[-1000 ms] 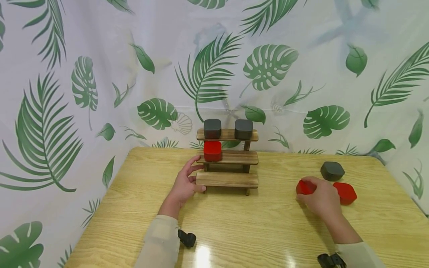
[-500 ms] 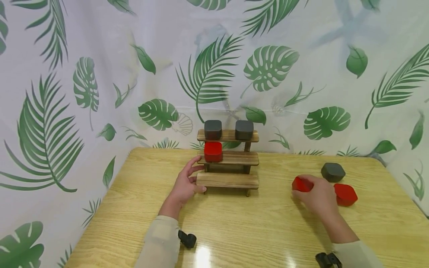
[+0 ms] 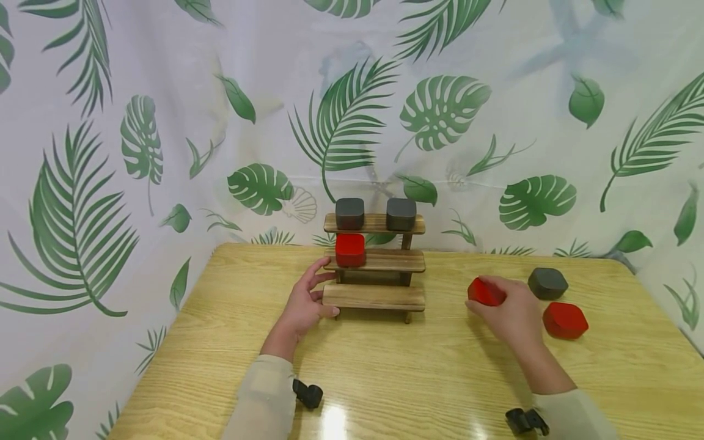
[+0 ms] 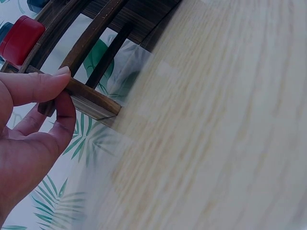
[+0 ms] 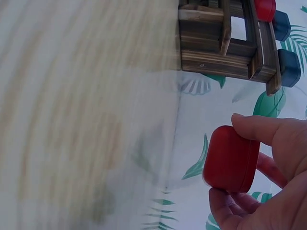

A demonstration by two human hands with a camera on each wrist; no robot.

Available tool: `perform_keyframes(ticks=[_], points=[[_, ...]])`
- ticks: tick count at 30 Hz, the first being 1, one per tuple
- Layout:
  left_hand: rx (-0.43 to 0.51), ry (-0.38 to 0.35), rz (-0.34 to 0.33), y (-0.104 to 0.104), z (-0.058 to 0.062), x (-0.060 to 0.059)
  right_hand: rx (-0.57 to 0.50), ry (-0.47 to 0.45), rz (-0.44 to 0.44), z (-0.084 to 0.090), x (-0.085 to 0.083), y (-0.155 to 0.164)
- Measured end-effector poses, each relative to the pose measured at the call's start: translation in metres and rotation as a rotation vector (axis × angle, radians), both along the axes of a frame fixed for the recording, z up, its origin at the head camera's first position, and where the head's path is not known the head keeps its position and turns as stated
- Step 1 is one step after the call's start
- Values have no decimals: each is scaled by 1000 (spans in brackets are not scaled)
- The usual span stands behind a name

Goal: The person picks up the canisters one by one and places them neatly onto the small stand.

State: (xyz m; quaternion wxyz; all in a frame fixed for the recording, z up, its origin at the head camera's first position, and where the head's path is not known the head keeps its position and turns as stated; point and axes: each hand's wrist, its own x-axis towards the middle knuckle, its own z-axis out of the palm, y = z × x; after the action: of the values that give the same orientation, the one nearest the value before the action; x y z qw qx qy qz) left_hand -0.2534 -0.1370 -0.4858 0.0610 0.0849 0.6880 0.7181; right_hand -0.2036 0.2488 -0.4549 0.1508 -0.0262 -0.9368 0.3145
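Pale wooden table (image 3: 385, 379) filling the lower frame, backed by a white curtain (image 3: 165, 91) printed with green palm and monstera leaves.

Right of centre in the head view: right hand (image 3: 508, 315) clamped round a red rounded block (image 3: 485, 292), thumb on one side and fingers on the other, held just above the tabletop, or possibly touching it; hard to tell from this angle. In the right wrist view, same red rounded block (image 5: 231, 159) at lower right, pinched between thumb above and fingers below, flat face outward.

Just beside that hand, toward the right edge: a second red block (image 3: 564, 320) lying on the table, and a dark grey block (image 3: 547, 283) a little farther back, both apart from the hand.

Centre of the frame: three-tier wooden step shelf (image 3: 374, 297). Left hand (image 3: 304, 305) at the shelf's left end, thumb laid on the end of the lowest step and fingers loosely curled against the side, gripping it lightly; confirmed at left in the left wrist view, left hand (image 4: 29, 139) with thumb on top of the plank.

On the shelf: two dark grey blocks (image 3: 350, 213) on the top tier, one red block (image 3: 350, 250) at the left of the middle tier.
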Motion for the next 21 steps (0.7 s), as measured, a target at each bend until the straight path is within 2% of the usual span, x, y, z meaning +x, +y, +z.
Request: perform_keyframes(ticks=[8, 21], points=[[2, -6, 7, 0, 1, 1, -25, 77, 0, 4, -5, -13], [0, -8, 4, 1, 3, 2, -97, 145, 24, 11, -11, -37]])
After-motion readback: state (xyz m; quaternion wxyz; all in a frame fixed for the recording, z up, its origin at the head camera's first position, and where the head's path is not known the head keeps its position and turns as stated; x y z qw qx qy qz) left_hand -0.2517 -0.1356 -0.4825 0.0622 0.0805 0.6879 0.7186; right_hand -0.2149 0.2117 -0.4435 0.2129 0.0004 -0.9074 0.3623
